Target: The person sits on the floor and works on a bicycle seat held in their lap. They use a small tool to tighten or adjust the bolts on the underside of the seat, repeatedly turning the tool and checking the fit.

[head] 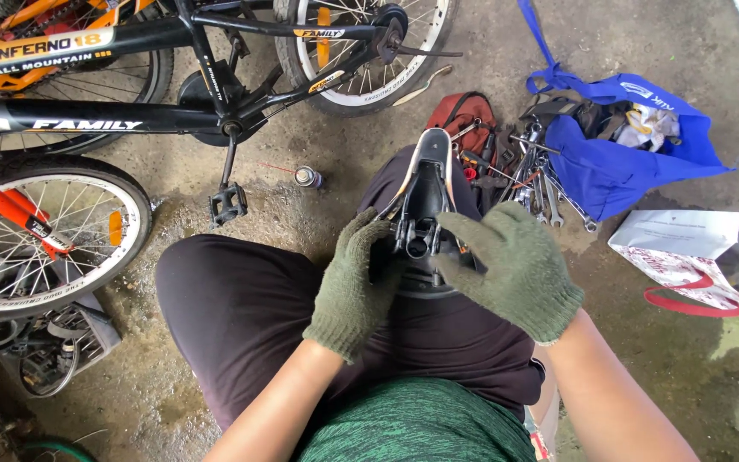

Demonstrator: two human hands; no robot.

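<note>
Bicycle saddle [428,184], upside down on the right thigh, nose pointing away toward a pile of wrenches [534,184] and a blue bag [635,150]. Rear end hidden behind both gloved hands; clamp hardware [416,235] under the rails dark and hard to make out. Left hand [354,282] wrapped around the saddle's left rear edge, fingers clenched on it. Right hand [515,265] laid over the right rear, fingertips at the clamp; grasp there impossible to judge.

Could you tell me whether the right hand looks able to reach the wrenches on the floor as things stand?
Probably yes: the wrenches lie just beyond the right hand, nothing between, though it would have to leave the saddle.
</note>
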